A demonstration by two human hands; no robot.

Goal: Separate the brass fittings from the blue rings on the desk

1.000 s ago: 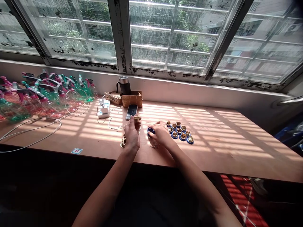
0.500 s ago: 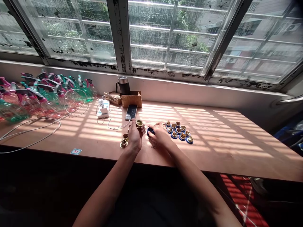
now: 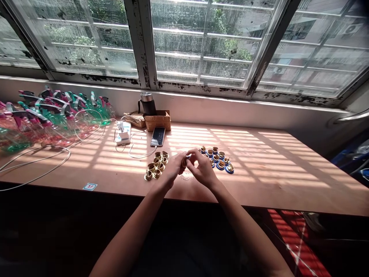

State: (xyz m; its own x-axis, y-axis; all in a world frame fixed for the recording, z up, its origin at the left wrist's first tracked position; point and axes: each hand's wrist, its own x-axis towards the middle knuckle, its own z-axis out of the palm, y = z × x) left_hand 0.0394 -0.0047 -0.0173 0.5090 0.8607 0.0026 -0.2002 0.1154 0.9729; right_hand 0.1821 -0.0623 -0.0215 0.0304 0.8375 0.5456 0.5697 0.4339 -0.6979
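Observation:
My left hand (image 3: 173,168) is closed around a small round gold metal fitting (image 3: 184,162), largely covered by the fingers. Touching it from the right, my right hand (image 3: 203,170) pinches a blue ring, of which only a sliver (image 3: 187,157) shows between the two hands. On the table to the left stand several gold fittings (image 3: 157,162) with flaps inside. To the right, several similar gold fittings sit on blue rings (image 3: 221,166). Beneath my hands lies a small pile of thin, pale rings (image 3: 187,176).
A phone (image 3: 157,137) on a cable lies behind the gold fittings. Beyond it are a power strip (image 3: 123,134), a cardboard box (image 3: 158,122) and a black flask (image 3: 148,104). Several spray bottles (image 3: 54,111) crowd the far left. A numbered label (image 3: 90,186) marks the table's front edge.
My hands have come together, bringing the blue ring in my right hand up to the gold fitting in my left. The fitting has turned sideways. The view has shifted slightly.

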